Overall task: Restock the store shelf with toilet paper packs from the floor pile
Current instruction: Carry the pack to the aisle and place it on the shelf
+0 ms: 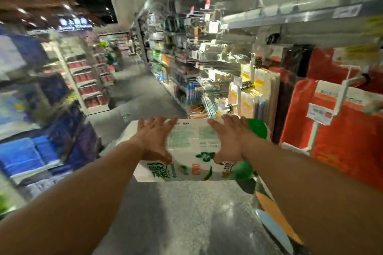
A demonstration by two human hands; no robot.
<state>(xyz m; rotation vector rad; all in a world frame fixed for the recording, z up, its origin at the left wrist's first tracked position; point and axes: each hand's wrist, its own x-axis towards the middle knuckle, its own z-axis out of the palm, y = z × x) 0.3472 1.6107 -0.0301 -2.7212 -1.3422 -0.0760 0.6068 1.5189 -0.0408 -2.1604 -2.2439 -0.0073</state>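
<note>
I hold a white toilet paper pack (192,141) with green print in front of me, above the grey floor. My left hand (154,138) lies spread over its left top, thumb under the near edge. My right hand (230,136) grips its right side the same way. The pack's right end, green, sticks out past my right hand. The view is tilted and blurred. No floor pile shows in this view.
Shelving with hanging small goods (207,58) runs along the right. Red mats (342,130) hang close on the right. Blue packs (27,157) fill a low shelf on the left. A grey aisle floor (176,213) stretches ahead between them.
</note>
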